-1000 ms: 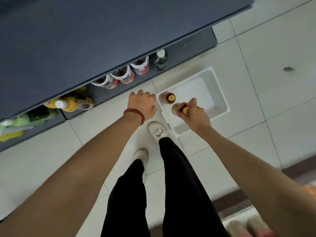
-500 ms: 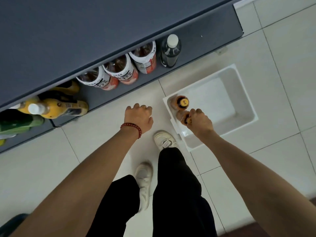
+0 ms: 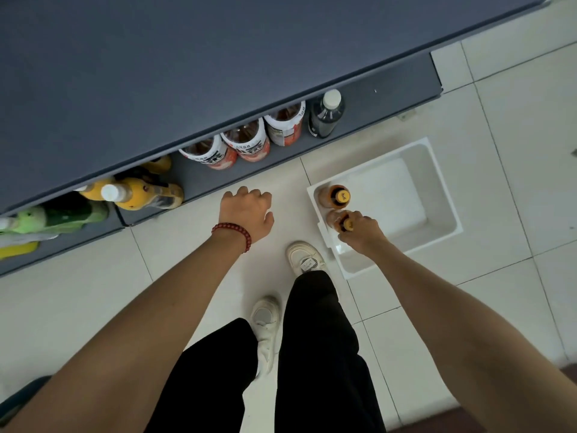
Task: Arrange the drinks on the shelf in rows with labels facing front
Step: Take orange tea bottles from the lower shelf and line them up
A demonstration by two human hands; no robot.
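Note:
Two brown-orange drink bottles with black-and-yellow caps stand in the near left corner of a white bin (image 3: pixel 443 195) on the floor. My right hand (image 3: pixel 360 234) grips the nearer bottle (image 3: pixel 338 220) at its cap. The other bottle (image 3: pixel 335 195) stands just behind it, untouched. My left hand (image 3: pixel 246 212) hangs over the floor with loosely curled fingers and holds nothing. On the dark grey bottom shelf (image 3: pixel 387 98) stand three red-and-white labelled bottles (image 3: pixel 249 142) in a row and one dark bottle (image 3: pixel 326 115) with a white cap.
Yellow bottles (image 3: pixel 137 193) and green bottles (image 3: pixel 46 218) fill the shelf further left. The upper shelf board (image 3: pixel 218 57) overhangs and hides the bottle tops. My white shoes (image 3: pixel 304 257) stand on the white tiled floor beside the bin.
The camera has dropped closer to the floor and shelf. My right hand has kept its hold on the nearer bottle's cap. My left hand has stayed near the shelf front.

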